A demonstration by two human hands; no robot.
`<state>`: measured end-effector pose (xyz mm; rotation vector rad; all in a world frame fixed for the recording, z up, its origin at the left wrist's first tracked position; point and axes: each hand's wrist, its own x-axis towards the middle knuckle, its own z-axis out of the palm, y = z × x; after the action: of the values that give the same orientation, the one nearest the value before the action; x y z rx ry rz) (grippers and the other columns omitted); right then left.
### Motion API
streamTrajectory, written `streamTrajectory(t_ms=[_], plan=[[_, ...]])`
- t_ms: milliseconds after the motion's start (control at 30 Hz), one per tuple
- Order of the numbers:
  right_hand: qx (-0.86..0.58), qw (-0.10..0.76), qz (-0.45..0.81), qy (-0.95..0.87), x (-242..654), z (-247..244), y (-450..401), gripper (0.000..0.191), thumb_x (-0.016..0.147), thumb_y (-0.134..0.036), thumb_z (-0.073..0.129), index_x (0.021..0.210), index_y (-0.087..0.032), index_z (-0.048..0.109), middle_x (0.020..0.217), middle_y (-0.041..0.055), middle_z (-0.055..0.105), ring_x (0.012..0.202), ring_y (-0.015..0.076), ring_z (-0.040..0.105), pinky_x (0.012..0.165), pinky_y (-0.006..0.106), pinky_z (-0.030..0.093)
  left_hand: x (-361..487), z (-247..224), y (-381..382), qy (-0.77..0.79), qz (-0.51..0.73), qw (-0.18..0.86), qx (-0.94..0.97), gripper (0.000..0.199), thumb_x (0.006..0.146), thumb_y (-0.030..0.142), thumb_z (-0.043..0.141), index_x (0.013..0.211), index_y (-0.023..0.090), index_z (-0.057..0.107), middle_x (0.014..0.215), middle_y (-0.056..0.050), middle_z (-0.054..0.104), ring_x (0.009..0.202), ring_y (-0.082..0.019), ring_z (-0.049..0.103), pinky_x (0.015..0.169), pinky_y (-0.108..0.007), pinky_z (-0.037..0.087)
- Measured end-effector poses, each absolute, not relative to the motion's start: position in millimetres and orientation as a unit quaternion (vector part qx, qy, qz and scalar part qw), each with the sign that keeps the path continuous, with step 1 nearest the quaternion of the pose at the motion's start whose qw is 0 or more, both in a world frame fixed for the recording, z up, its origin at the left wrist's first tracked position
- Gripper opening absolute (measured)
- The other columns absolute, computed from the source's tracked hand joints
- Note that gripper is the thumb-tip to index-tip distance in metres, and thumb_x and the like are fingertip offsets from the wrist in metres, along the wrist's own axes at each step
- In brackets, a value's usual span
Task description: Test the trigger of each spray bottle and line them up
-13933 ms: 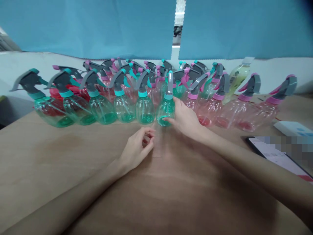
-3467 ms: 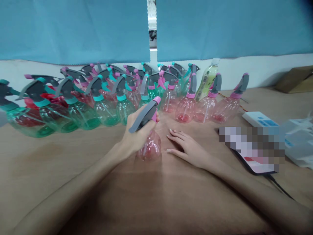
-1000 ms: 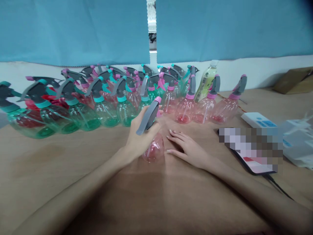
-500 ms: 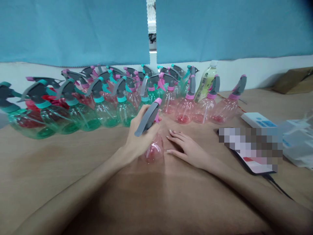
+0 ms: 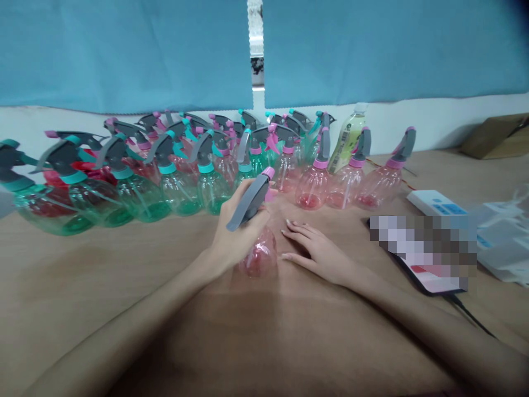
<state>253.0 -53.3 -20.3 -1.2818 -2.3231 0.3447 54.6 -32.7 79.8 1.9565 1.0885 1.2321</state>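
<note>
My left hand (image 5: pixel 239 229) is wrapped round the neck of a pink spray bottle (image 5: pixel 260 256) with a grey and pink trigger head. The bottle stands on the wooden table in front of me, its nozzle pointing away. Some of my left fingers are hidden behind the bottle's head and neck. To the right of the bottle, my right hand (image 5: pixel 316 248) rests flat on the table with its fingers spread, touching no bottle. Behind both hands stand green spray bottles (image 5: pixel 182 193) on the left and pink spray bottles (image 5: pixel 312 190) on the right.
A phone (image 5: pixel 421 259) with a cable lies at the right, beside a white box (image 5: pixel 438 204) and clear plastic packaging (image 5: pixel 504 237). One drink bottle (image 5: pixel 349 135) leans among the spray bottles. A cardboard box (image 5: pixel 496 135) sits far right, and a blue cloth (image 5: pixel 124 55) hangs behind.
Almost nothing differs. The held spray bottle's head sits very slightly lower in my left hand's grip, and my right hand has stayed in place.
</note>
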Motion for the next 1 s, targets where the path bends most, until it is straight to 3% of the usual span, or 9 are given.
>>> streamTrajectory(t_ms=[133, 333, 633, 833, 1000], plan=[[-0.461, 0.241, 0.127, -0.845, 253.3, -21.1, -53.0, 0.061, 0.089, -0.059, 0.046, 0.137, -0.022, 0.050, 0.145, 0.0124, 0.046, 0.136, 0.0293, 0.038, 0.111, 0.053, 0.032, 54.9, 74.6, -31.6, 0.417, 0.465, 0.286, 0.726, 0.021, 0.074, 0.012, 0.051, 0.091, 0.023, 0.057, 0.067, 0.003, 0.054, 0.060, -0.014, 0.050, 0.061, -0.029, 0.043], [-0.464, 0.229, 0.127, -0.846, 253.5, -20.3, -52.9, 0.063, 0.089, -0.060, 0.044, 0.137, -0.019, 0.050, 0.145, 0.0141, 0.045, 0.137, 0.0287, 0.037, 0.111, 0.052, 0.031, 55.1, 72.4, -30.4, 0.410, 0.478, 0.289, 0.721, 0.016, 0.074, 0.013, 0.054, 0.086, 0.022, 0.060, 0.065, 0.003, 0.053, 0.064, -0.015, 0.050, 0.068, -0.031, 0.046], [-0.462, 0.240, 0.130, -0.844, 253.3, -21.1, -53.0, 0.061, 0.089, -0.059, 0.046, 0.137, -0.021, 0.049, 0.145, 0.0126, 0.046, 0.136, 0.0291, 0.038, 0.111, 0.053, 0.032, 53.9, 71.1, -30.5, 0.409, 0.475, 0.299, 0.719, 0.015, 0.074, 0.017, 0.052, 0.087, 0.022, 0.057, 0.065, 0.003, 0.049, 0.063, -0.015, 0.048, 0.064, -0.029, 0.043], [-0.463, 0.234, 0.127, -0.846, 253.1, -20.1, -53.1, 0.061, 0.089, -0.059, 0.045, 0.137, -0.021, 0.050, 0.145, 0.0121, 0.046, 0.137, 0.0284, 0.038, 0.111, 0.052, 0.032, 53.4, 72.8, -31.3, 0.421, 0.476, 0.270, 0.723, 0.010, 0.073, 0.014, 0.053, 0.075, 0.022, 0.049, 0.062, 0.005, 0.041, 0.053, -0.011, 0.036, 0.052, -0.025, 0.034], [-0.468, 0.215, 0.120, -0.849, 253.0, -19.0, -52.7, 0.063, 0.089, -0.059, 0.044, 0.136, -0.017, 0.050, 0.144, 0.0139, 0.046, 0.137, 0.0272, 0.037, 0.112, 0.050, 0.032, 54.2, 75.0, -31.4, 0.407, 0.475, 0.275, 0.730, 0.013, 0.072, 0.011, 0.051, 0.074, 0.022, 0.045, 0.061, 0.005, 0.037, 0.051, -0.010, 0.032, 0.051, -0.026, 0.032]])
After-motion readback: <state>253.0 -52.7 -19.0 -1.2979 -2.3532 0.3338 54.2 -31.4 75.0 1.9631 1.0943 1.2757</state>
